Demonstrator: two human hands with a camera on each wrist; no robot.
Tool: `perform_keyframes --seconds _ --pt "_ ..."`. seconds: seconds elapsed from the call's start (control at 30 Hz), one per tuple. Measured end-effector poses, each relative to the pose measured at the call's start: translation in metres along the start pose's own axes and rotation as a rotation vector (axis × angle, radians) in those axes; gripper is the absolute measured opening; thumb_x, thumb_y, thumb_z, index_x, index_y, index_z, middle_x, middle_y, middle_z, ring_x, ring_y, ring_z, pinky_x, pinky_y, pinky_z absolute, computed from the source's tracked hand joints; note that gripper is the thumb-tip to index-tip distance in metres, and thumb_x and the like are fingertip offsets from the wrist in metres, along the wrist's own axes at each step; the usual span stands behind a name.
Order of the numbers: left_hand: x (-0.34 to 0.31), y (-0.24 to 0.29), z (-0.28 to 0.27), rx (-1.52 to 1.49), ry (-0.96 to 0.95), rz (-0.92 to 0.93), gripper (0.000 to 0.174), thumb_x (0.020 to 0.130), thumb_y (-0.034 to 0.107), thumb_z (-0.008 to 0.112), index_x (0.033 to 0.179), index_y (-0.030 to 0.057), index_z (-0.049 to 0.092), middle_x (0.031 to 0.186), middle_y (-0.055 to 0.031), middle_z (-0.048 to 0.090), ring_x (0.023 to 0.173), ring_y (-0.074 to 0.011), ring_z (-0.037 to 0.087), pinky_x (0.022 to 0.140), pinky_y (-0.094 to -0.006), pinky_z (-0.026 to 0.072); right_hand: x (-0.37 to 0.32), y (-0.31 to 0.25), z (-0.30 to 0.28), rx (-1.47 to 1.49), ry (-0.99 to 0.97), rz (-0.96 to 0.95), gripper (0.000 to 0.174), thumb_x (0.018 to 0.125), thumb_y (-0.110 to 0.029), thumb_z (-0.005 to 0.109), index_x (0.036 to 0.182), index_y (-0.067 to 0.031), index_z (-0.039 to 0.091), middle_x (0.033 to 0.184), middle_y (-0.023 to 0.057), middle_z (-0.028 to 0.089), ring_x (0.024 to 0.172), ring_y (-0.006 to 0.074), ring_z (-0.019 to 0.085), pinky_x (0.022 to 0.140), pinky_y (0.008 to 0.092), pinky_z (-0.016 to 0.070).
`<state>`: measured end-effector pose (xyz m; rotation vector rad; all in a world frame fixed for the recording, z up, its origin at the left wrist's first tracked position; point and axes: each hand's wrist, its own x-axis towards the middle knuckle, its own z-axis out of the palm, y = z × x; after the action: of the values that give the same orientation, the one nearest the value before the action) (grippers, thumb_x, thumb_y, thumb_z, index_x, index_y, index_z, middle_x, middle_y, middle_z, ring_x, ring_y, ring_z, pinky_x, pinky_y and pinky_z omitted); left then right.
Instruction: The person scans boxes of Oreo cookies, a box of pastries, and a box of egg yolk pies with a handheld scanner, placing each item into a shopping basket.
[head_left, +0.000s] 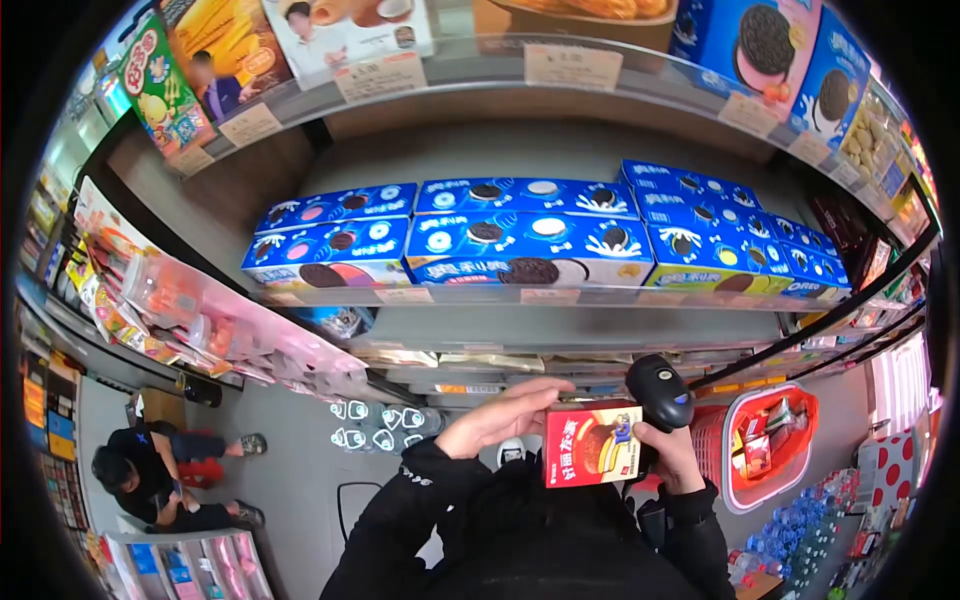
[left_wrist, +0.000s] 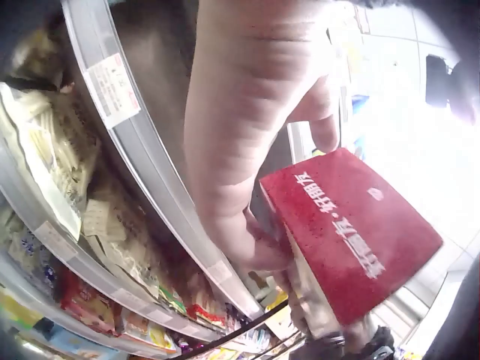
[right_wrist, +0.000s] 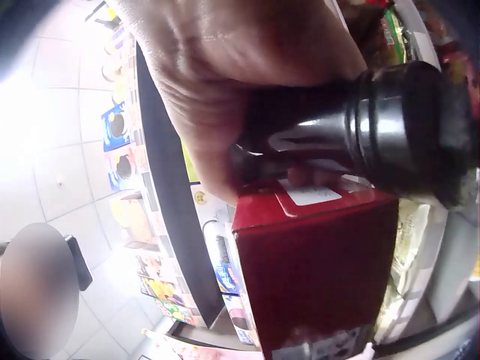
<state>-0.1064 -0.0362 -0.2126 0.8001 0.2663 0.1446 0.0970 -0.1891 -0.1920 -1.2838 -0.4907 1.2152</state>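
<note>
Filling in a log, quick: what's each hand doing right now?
Left hand: open beside the red box; contact unclear.
Right hand: closed, holding the black scanner, thumb at the box's edge.

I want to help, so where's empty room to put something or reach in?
Bare floor shows between the seated person and the clear bottles. There's probably reaching room above the blue boxes, under the upper shelf. It's crowded in the basket, which holds packets, right of the red box.

Head view: from above, wide, facing forward and down over the shelves (head_left: 560, 325). Left-wrist view: close, along the left hand (left_wrist: 251, 112), tilted. Right-wrist view: also close, along the right hand (right_wrist: 240, 60) — red box (head_left: 575, 450) shared by all three
</note>
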Motion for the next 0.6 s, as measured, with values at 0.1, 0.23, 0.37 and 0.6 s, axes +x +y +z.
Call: perform_keyframes --seconds 0.1,0.23,0.37,0.6 --pt "-0.013 -0.004 -0.004 -0.106 -0.066 0.154 0.051 0.087 0.027 0.047 0.127 0.0005 0.028 0.120 -0.0139 0.042 0.110 -0.0178 0.043 0.090 -0.0320 0.0376 0.009 -0.001 0.004 0.069 0.049 -0.078 0.048 0.067 -0.002 0.063 0.112 -0.0017 0.046 0.101 0.0067 0.054 0.091 0.0163 0.052 0.082 0.0301 0.0406" --pt "-0.009 -0.021 0.009 0.359 0.355 0.304 0.055 0.076 0.017 0.064 0.120 -0.0005 0.036 0.102 -0.0099 0.051 0.090 -0.0124 0.051 0.076 -0.0257 0.0435 0.016 0.004 0.016 0.037 0.061 -0.138 0.049 0.067 -0.004 0.064 0.113 -0.0018 0.046 0.102 0.0069 0.053 0.092 0.0162 0.051 0.082 0.0295 0.0400" --pt "-0.022 0.006 0.006 0.557 0.397 0.453 0.061 0.072 0.014 0.067 0.121 -0.0005 0.035 0.108 -0.0098 0.049 0.098 -0.0146 0.048 0.082 -0.0282 0.0405 0.014 0.002 0.018 -0.146 0.038 -0.174 0.040 0.064 -0.002 0.068 0.101 -0.0031 0.054 0.090 0.0028 0.056 0.081 0.0129 0.054 0.072 0.0267 0.0429" --pt "-0.059 0.064 0.011 1.473 0.662 0.703 0.065 0.063 0.009 0.066 0.121 0.0023 0.037 0.115 -0.0171 0.042 0.107 -0.0332 0.040 0.090 -0.0364 0.0348 0.007 0.016 0.007 -0.263 -0.028 -0.124 0.044 0.059 -0.001 0.072 0.100 -0.0027 0.054 0.093 0.0030 0.057 0.085 0.0119 0.054 0.078 0.0265 0.0412"
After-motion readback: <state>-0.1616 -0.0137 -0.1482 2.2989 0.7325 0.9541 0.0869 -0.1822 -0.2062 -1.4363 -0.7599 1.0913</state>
